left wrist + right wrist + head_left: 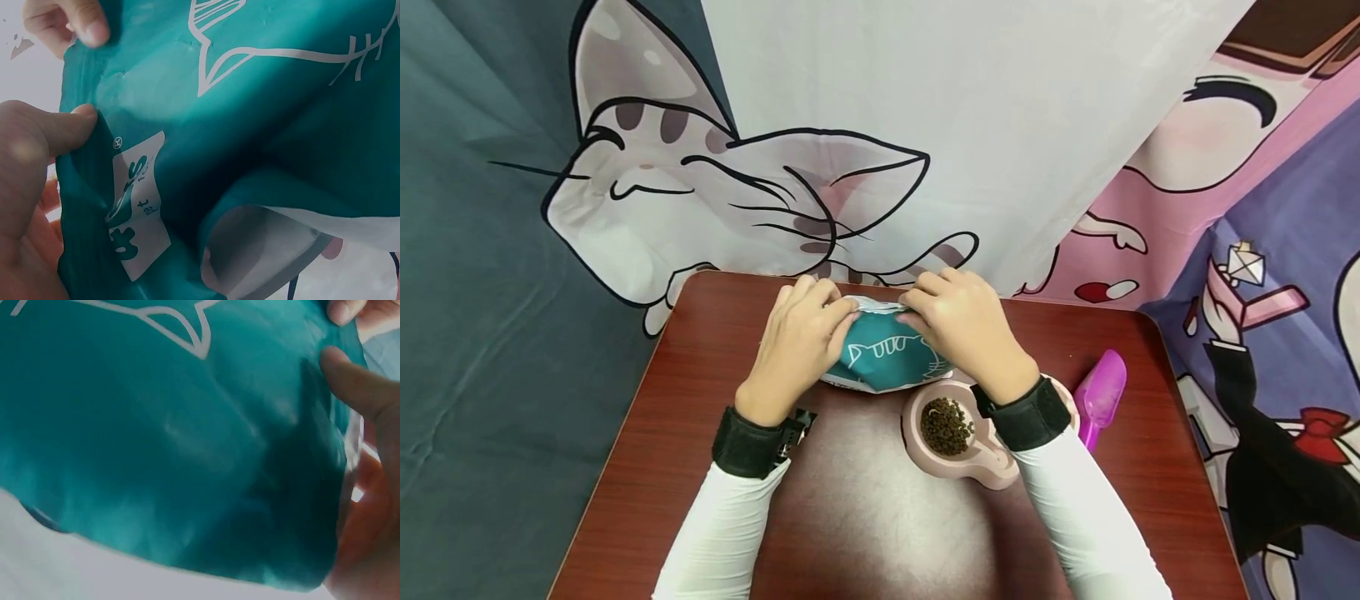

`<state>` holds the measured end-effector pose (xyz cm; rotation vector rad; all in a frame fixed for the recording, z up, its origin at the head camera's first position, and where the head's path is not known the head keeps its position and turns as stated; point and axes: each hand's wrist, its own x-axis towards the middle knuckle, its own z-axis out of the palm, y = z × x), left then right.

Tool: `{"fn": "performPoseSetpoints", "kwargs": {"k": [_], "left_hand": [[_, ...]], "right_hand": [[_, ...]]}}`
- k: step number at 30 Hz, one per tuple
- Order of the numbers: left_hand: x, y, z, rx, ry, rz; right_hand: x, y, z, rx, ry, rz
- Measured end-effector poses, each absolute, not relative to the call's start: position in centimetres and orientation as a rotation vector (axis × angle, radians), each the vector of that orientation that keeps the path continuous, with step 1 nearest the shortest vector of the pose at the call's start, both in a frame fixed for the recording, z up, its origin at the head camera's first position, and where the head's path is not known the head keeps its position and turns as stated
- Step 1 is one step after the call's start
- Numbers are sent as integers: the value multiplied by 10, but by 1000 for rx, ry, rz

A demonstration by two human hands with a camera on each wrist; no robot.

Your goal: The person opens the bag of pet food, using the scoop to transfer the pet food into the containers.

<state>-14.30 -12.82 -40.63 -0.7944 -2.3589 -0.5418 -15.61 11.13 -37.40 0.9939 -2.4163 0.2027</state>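
A teal pouch bag [891,354] with a white cat line drawing stands near the table's back edge. My left hand [801,337] pinches its top edge at the left, thumb on the near face and fingers behind, as the left wrist view shows. At the right part of the same edge, my right hand [964,321] pinches the bag likewise, its thumb [350,378] on the teal face. Both hands are close together along the top strip. Below my right hand sits a pale pink bowl [917,446] with brown kibble [946,427] in it.
A purple scoop [1101,392] lies to the right of the bowl, partly behind my right forearm. More of the pink dish [1063,400] shows beyond that wrist. The brown table [700,433] ends at a cloth backdrop [1000,108] printed with cartoon figures.
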Motion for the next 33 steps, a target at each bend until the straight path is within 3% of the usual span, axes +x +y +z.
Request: {"fn": "performPoseSetpoints", "kwargs": {"k": [22, 33], "left_hand": [[-150, -109, -405, -890, -2279, -683], [-149, -100, -404, -887, -2297, -533]], "right_hand": [[-155, 128, -374, 963, -2408, 298], [-157, 124, -374, 971, -2401, 293]]}}
